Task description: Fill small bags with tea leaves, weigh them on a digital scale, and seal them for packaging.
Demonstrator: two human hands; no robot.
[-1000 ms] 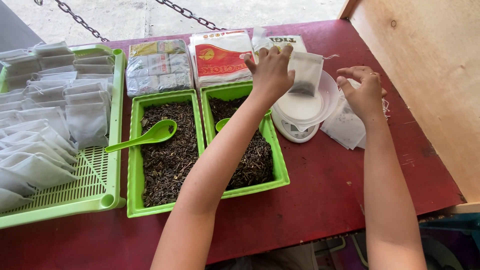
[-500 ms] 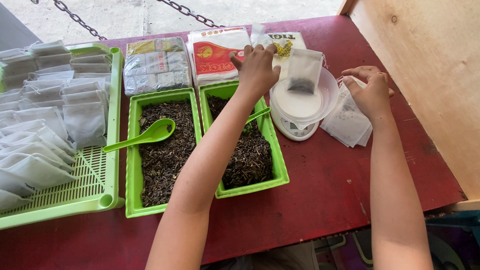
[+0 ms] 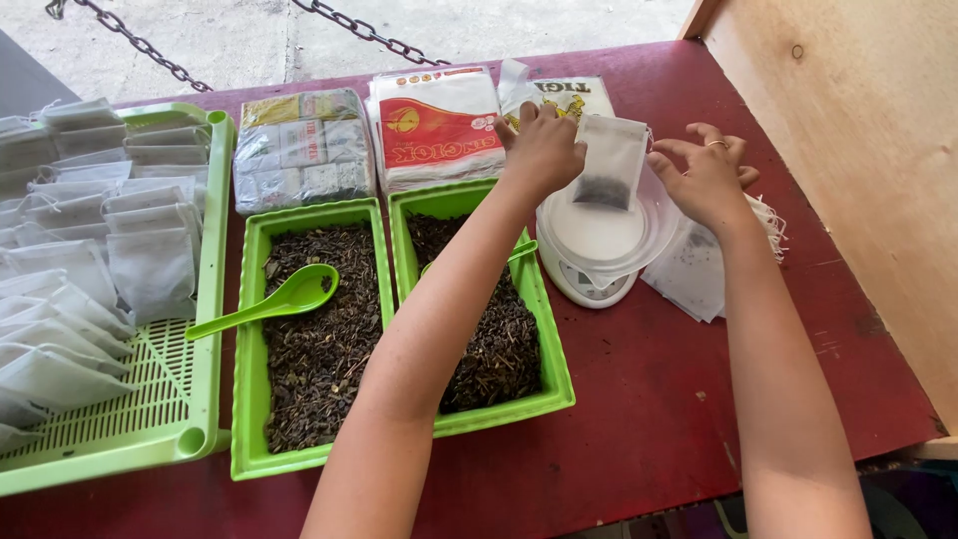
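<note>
Head view of a filling station on a red table (image 3: 639, 419). The left hand (image 3: 544, 150) is gripping the top edge of a small white mesh bag (image 3: 611, 160), which is hanging upright over the clear bowl (image 3: 654, 235) of a white kitchen scale (image 3: 584, 284); a dark pinch of dried leaf is showing through the bag's lower half. The right hand (image 3: 709, 180) is hovering just beside the bag with fingers spread and loosely curled, grasping nothing.

Progress, as a judgement from the layout: many bags appear to be done already, for a green slotted tray (image 3: 205, 389) at the far left is carrying rows of plump white filled bags (image 3: 70, 260). Work also seems to remain, since a loose pile of flat empty bags (image 3: 699, 274) is lying under the right wrist, touching the scale, and both leaf trays are far from used up.

Containers: the left green tray (image 3: 244, 399) is holding dark dried leaf and a green spoon (image 3: 269, 299) resting on top. The right green tray (image 3: 554, 359), just beside it, is holding the same leaf; a second green handle (image 3: 521, 252) is peeking out beneath the left forearm. Two wrapped packets (image 3: 369, 135) are lying behind the trays.
</note>
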